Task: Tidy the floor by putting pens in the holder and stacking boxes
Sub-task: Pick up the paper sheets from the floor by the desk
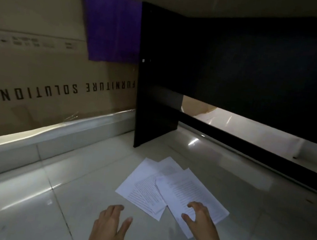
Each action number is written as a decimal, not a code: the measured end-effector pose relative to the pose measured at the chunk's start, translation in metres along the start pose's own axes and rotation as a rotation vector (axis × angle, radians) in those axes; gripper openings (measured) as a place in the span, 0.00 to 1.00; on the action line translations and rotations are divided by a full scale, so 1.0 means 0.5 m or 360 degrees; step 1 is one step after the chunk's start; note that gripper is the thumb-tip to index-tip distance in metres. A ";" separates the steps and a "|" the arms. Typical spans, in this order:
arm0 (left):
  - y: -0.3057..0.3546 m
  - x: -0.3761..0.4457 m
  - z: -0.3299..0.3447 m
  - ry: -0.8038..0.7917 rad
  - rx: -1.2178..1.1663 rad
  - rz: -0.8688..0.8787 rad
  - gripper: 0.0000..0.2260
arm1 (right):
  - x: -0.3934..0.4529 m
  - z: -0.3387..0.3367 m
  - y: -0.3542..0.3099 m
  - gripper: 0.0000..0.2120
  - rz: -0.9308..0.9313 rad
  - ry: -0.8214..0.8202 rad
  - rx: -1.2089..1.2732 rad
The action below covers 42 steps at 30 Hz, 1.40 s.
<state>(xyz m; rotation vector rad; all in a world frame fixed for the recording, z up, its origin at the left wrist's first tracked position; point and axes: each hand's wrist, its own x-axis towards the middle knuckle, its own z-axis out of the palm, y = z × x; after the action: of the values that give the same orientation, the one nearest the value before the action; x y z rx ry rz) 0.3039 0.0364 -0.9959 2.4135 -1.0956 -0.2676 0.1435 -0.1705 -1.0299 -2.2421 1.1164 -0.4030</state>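
left hand (pixel 111 227): showing bare, no glove, no ring
right hand (pixel 201 221): showing bare
forearms behind each hand: showing no sleeve

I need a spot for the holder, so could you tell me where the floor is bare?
Bare tile lies between the white ledge and the papers, left of the left hand. It's crowded where the right hand rests on the papers.

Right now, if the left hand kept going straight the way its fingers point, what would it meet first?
Probably the scattered papers: the left hand points forward at their near-left edge. Depth is unclear, so it might brush bare floor first.
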 end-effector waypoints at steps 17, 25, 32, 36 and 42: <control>0.040 0.269 0.223 -0.0374 0.0468 -0.0044 0.24 | 0.163 0.117 0.167 0.65 0.0120 -0.0432 -0.0484; -0.005 0.268 0.285 -0.0442 0.0595 -0.0030 0.24 | 0.145 0.202 0.085 0.60 0.0288 -0.0333 -0.0464; -0.037 0.197 0.297 -0.0078 0.0395 0.0276 0.13 | 0.125 0.228 0.042 0.37 0.0181 -0.0540 -0.0452; -0.078 0.235 0.270 0.0103 0.0038 -0.0085 0.15 | 0.140 0.202 0.051 0.25 0.0029 -0.0462 -0.0173; -0.131 0.312 0.214 -0.0063 0.0149 -0.0541 0.26 | 0.208 0.147 0.117 0.35 0.0302 -0.0297 -0.0430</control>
<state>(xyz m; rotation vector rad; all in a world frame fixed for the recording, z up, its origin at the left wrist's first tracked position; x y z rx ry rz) 0.4117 -0.0797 -1.1186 2.6833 -0.7218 -0.3834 0.2069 -0.2536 -1.1233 -2.3164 1.3327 0.0377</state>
